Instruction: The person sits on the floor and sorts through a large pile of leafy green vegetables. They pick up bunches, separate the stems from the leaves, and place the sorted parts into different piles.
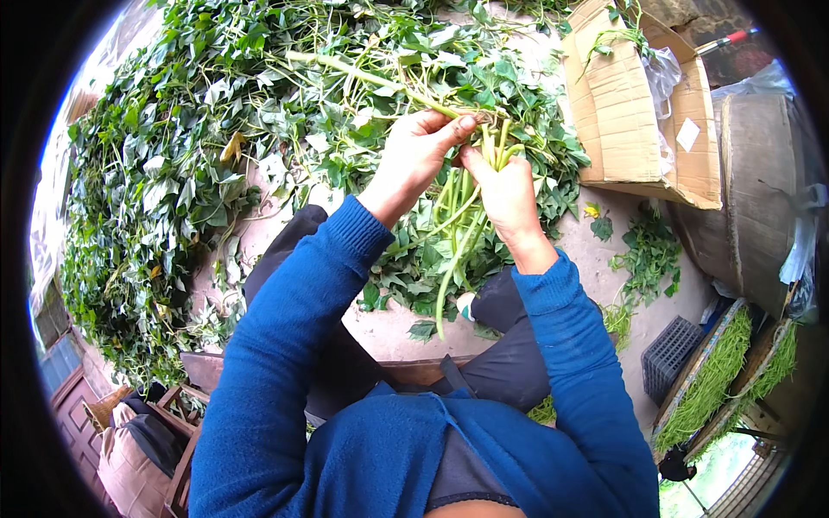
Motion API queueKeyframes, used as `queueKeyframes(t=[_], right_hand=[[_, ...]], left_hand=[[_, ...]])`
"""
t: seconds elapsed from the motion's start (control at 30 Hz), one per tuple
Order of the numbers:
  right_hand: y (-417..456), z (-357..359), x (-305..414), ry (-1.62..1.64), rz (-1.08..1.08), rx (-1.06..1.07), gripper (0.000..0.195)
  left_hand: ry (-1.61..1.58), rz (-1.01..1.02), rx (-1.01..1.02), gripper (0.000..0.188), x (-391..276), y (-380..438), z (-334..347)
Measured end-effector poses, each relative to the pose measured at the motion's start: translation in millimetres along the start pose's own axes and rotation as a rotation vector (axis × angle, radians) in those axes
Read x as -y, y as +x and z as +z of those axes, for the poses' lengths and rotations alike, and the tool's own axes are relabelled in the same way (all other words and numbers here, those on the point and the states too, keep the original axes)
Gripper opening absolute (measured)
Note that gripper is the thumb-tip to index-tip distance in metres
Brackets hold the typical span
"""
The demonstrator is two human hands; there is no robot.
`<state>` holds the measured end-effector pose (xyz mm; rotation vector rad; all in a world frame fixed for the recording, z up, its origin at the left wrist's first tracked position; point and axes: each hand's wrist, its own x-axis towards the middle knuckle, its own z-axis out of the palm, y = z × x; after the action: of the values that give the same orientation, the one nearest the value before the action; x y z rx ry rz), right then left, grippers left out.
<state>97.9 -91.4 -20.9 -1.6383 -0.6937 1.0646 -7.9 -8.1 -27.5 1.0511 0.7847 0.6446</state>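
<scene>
My left hand (414, 152) pinches a thick pale-green vine stem (363, 76) between thumb and fingers; the stem's free length points away to the upper left. Close beside it, my right hand (508, 191) grips a bunch of green leaf stalks (461, 239), whose long ends hang down below the fist. The stalks' short upper ends stick out above my right thumb, near a brownish tangle at my left fingertips. Under and beyond both hands spreads a heap of leafy vines (214, 97), which look like sweet potato vines.
A cardboard box (609, 110) with plastic bags stands at the upper right, against a large brown container (761, 188). Lower right are a dark plastic crate (670, 356) and round trays (706, 382) of thin green stalks. Wooden furniture (178, 421) and a cloth sack (133, 466) lie lower left.
</scene>
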Motion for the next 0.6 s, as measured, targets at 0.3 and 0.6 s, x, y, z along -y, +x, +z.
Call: queueKeyframes(t=[0.3,0.6], right_hand=[[7.8,-41.7,12.5,-0.427,0.067,0.382,0.027],[-3.6,-67.0,21.3,-0.082,0.105,0.184,0.025]], left_hand=[[0.608,0.310,-0.078,0.011,33.5,17.4,-12.3],[-0.074,-0.091,0.018,0.023,-3.7,17.1,-23.3]])
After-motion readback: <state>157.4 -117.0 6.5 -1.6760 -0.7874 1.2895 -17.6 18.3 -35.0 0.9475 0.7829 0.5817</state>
